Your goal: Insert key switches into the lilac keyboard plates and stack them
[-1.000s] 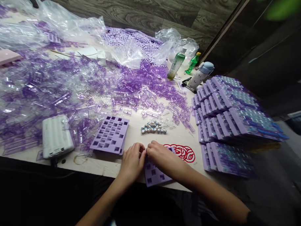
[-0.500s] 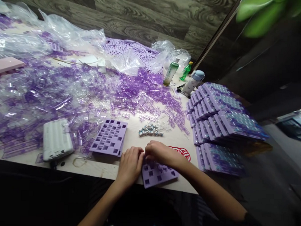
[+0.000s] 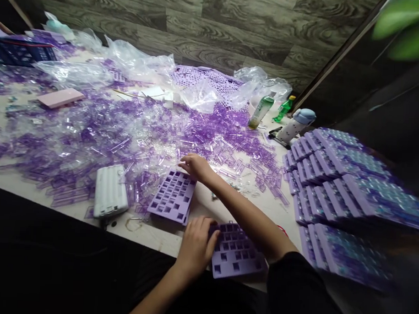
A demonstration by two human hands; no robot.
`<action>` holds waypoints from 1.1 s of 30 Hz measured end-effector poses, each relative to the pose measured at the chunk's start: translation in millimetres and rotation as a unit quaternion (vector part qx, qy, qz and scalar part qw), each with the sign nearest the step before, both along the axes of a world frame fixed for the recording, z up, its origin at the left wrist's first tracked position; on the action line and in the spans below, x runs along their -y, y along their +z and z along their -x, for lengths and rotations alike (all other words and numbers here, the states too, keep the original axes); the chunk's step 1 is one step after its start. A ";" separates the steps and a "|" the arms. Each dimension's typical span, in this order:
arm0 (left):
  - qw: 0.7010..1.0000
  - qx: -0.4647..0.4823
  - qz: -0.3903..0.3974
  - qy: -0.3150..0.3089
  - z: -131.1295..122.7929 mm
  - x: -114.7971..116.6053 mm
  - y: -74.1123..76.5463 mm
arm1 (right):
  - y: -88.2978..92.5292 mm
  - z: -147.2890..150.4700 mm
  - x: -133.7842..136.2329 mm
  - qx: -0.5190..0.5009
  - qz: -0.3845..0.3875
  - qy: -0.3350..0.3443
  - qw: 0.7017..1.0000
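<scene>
Now, our two hands are well apart over the lilac plates!
Our left hand curls against the left edge of a perforated lilac keyboard plate at six o'clock, though we can't tell whether it grips. Our open right hand stretches to twelve o'clock, just beyond a second plate, beside a spread of clear purple plastic pieces. Stacked plates rise at three o'clock, a white ribbed power bank at nine.
</scene>
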State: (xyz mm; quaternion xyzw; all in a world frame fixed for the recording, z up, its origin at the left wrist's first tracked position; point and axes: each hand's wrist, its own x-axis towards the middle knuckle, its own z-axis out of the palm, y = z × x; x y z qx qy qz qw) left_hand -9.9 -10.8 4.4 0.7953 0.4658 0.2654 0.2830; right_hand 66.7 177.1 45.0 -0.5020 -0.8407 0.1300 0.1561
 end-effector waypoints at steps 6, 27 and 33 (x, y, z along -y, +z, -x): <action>0.998 0.043 -0.007 0.042 -0.6 0.1 -5.6 | -3.7 9.3 -18.5 0.003 0.042 -0.035 0.998; 0.999 0.036 -0.024 0.012 -0.4 0.0 -5.2 | 2.1 -87.3 103.6 0.054 0.002 0.021 0.998; 0.999 0.038 -0.028 0.010 -0.3 -0.6 -5.6 | -6.2 -92.1 102.8 0.052 -0.004 0.017 0.998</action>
